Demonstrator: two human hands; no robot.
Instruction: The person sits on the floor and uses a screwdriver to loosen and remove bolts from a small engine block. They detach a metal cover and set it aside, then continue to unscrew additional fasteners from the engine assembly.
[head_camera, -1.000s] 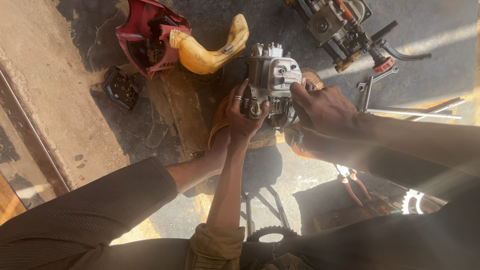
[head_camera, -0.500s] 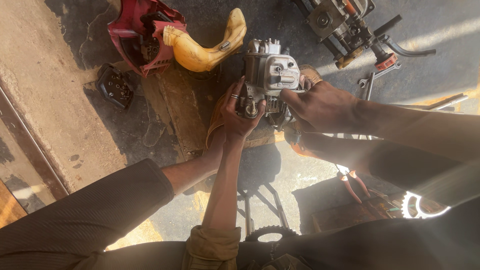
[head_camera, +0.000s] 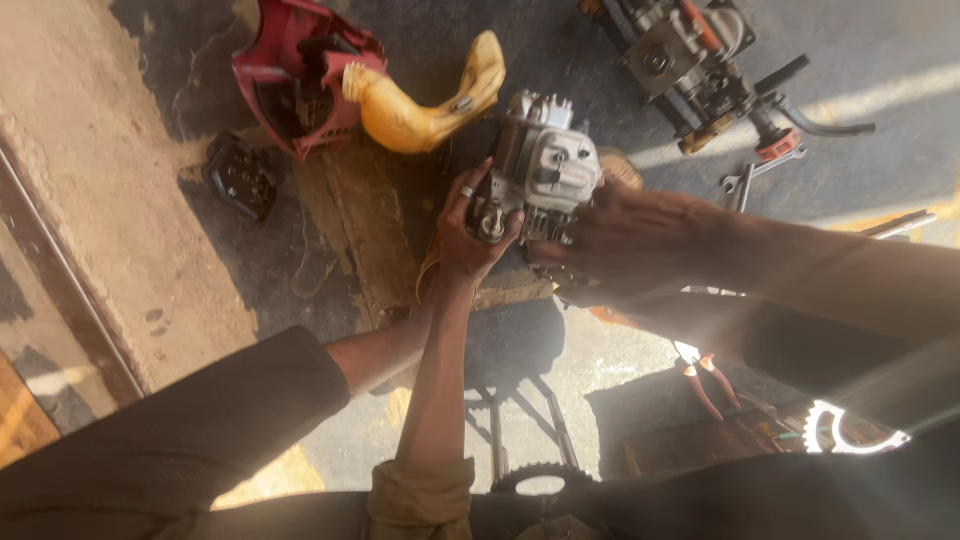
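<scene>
A grey small engine block (head_camera: 545, 165) with cooling fins is held above a worn wooden block (head_camera: 375, 215). My right hand (head_camera: 630, 240) comes in from the right and grips the engine's right side. My left arm, in a dark sleeve, reaches from the lower left. My left hand (head_camera: 428, 278) is mostly hidden behind another arm and cups the engine from below. That other person's hand (head_camera: 470, 235), with a ring and a rolled olive cuff, holds the engine's left side.
A red housing cover (head_camera: 290, 70), a yellow curved plastic part (head_camera: 420, 100) and a black part (head_camera: 240, 175) lie at the upper left. Another engine assembly (head_camera: 690, 60) and a spanner (head_camera: 748, 178) lie at the upper right. Red-handled pliers (head_camera: 705, 375) and a sprocket (head_camera: 540, 480) lie lower down.
My right hand has slid from the engine's top to its right side. The engine has tilted slightly. The other hand keeps its hold.
</scene>
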